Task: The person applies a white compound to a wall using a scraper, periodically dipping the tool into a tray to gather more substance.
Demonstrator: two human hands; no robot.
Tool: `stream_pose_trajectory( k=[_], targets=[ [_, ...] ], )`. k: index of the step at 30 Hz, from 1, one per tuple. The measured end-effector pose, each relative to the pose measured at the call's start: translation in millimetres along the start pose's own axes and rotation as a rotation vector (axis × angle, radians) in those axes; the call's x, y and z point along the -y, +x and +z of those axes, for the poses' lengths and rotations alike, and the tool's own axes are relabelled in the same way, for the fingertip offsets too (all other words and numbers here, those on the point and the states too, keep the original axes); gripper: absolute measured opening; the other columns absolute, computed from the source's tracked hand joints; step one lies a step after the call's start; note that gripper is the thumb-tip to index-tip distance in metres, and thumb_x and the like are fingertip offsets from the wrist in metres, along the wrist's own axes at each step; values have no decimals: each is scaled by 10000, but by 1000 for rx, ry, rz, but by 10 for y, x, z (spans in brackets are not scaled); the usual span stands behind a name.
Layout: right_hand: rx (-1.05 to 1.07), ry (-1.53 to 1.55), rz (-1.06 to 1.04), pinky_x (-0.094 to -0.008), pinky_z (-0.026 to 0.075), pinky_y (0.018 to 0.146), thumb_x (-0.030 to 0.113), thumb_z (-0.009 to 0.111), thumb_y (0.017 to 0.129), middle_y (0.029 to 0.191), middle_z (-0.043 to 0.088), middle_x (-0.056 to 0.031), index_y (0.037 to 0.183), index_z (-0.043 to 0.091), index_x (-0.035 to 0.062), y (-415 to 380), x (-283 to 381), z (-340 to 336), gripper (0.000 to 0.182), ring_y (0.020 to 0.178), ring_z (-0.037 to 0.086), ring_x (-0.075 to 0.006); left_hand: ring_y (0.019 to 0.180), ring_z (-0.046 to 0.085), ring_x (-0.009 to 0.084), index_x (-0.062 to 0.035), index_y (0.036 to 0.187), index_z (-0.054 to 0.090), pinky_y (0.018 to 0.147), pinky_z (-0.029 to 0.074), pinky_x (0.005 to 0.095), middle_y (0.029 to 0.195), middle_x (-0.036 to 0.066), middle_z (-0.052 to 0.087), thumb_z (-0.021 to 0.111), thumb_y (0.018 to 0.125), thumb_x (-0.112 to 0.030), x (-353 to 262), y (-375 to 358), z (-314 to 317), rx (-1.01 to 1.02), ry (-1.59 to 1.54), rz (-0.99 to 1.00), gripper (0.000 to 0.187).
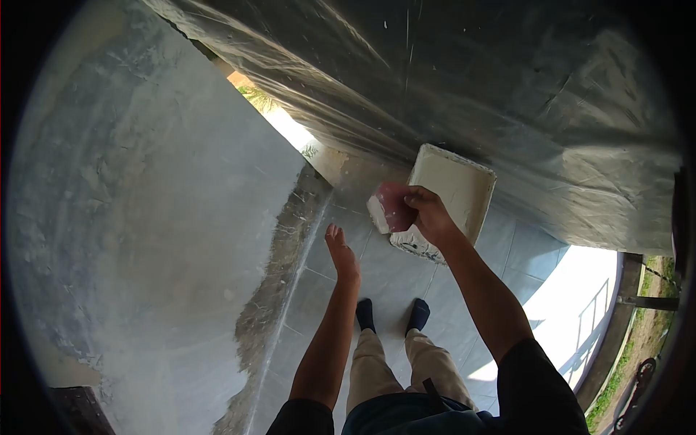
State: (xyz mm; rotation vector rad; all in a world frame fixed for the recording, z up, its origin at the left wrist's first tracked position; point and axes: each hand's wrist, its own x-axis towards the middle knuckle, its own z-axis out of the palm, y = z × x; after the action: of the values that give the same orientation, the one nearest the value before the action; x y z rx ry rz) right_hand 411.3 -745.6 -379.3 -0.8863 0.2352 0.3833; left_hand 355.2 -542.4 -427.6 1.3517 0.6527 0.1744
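My right hand (429, 214) grips a reddish-pink flat spreader (396, 206) by one side. White paste coats the spreader's left edge. Just behind and below it on the floor lies a white rectangular tray (482, 190) with pale paste in it and smeared, crusted rims. The spreader hangs over the tray's near-left part; contact cannot be made out. My left hand (341, 254) is raised with its fingers extended, holding nothing, between the spreader and the wall. That wall (167, 196) is coated in smooth grey-white, with a rough, darker bare strip (272, 290) along its bottom.
Plastic sheeting (507, 87) hangs along the far and right side, close to the tray. My feet in dark socks (417, 315) stand on grey floor tiles (319, 297). Sunlight falls on the floor at the right, beside an edge with a railing post (649, 302) and grass beyond.
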Motion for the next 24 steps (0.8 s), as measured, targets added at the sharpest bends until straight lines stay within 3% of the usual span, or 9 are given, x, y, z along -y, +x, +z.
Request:
stream_pose_trajectory(
  k=[4, 7, 12, 15, 22, 24],
  targets=[
    [119, 8, -14, -411, 492, 992, -3, 513, 912, 1180, 622, -136, 1247, 541, -24, 10, 174, 564, 337, 1083, 621, -249, 1393, 350, 321, 18, 1448, 343, 1153, 281, 397, 1471, 206, 380, 443, 1003, -124, -628, -27, -186, -19, 6, 204, 477],
    [158, -24, -4, -385, 498, 950, 13, 512, 925, 1160, 603, -142, 1228, 516, -33, -72, 289, 1068, 306, 1059, 610, -238, 1393, 348, 321, 23, 1449, 345, 1158, 263, 401, 1474, 206, 381, 446, 999, -115, -971, -2, -455, -22, 7, 374, 481],
    [242, 23, 43, -387, 502, 971, 21, 507, 945, 1188, 579, -140, 1216, 498, -2, -208, 254, 1847, 273, 1110, 598, -239, 1399, 346, 309, 44, 1432, 352, 1161, 249, 406, 1471, 203, 390, 464, 981, -88, -1641, -150, -1000, -79, 289, 663, 482],
    [280, -28, 55, -380, 500, 984, 28, 485, 960, 1227, 613, -106, 1270, 526, 14, -322, 142, 2297, 313, 1122, 612, -206, 1386, 357, 334, 45, 1429, 348, 1157, 257, 420, 1464, 211, 394, 470, 970, -86, -2004, -252, -1369, -133, 392, 756, 492],
    [490, 0, 74, -355, 518, 968, 28, 509, 956, 1186, 627, -100, 1242, 538, 7, -649, -192, 3238, 289, 1089, 626, -200, 1355, 380, 378, 43, 1421, 352, 1133, 298, 456, 1450, 233, 401, 488, 952, -94, -2656, -635, -2280, -290, 665, 989, 507],
    [492, -24, 66, -377, 539, 920, 16, 538, 935, 1178, 593, -124, 1250, 485, -2, -720, -326, 3481, 320, 1074, 622, -224, 1353, 380, 382, 39, 1421, 356, 1128, 301, 459, 1448, 234, 404, 493, 947, -95, -2824, -768, -2542, -330, 707, 1015, 511]
  ],
)
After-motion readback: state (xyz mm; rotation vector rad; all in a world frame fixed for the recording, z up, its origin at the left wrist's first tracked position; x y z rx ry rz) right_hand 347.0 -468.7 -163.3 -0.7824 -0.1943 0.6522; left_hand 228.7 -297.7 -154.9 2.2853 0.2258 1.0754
